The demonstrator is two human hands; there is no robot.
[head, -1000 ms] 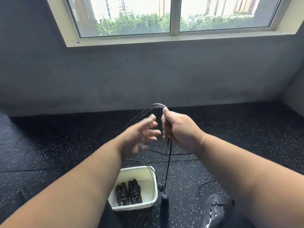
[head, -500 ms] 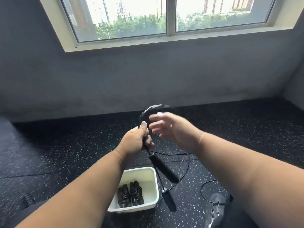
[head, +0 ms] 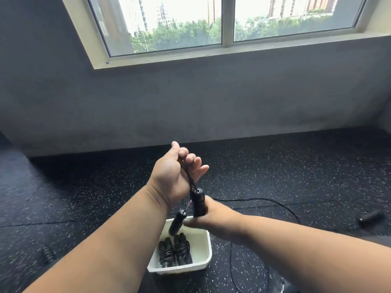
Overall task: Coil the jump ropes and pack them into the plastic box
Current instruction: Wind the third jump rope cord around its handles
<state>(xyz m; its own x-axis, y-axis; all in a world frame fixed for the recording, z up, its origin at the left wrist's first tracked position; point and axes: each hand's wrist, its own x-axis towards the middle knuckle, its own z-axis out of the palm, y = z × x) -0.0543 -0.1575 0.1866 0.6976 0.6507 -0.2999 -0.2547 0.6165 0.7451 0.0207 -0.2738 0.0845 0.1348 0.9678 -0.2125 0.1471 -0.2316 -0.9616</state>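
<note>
Window [head: 224, 24] above grey wall [head: 190, 98]; speckled floor [head: 296, 176].

The floor [head: 296, 166] is black rubber matting flecked with white, with seams between the tiles showing at the left. It runs back to the foot of a grey wall [head: 190, 102]. A white plastic box [head: 206, 248] sits on the floor near its front edge, about midway across. A thin black cord [head: 264, 200] lies loose on the floor to the right of the box, curving from behind it toward the front edge. Farther right, near the right edge, lies a black handle [head: 371, 218], blurred. Near the front left corner lies a dark coiled bundle [head: 48, 253], too dim to make out further.
</note>
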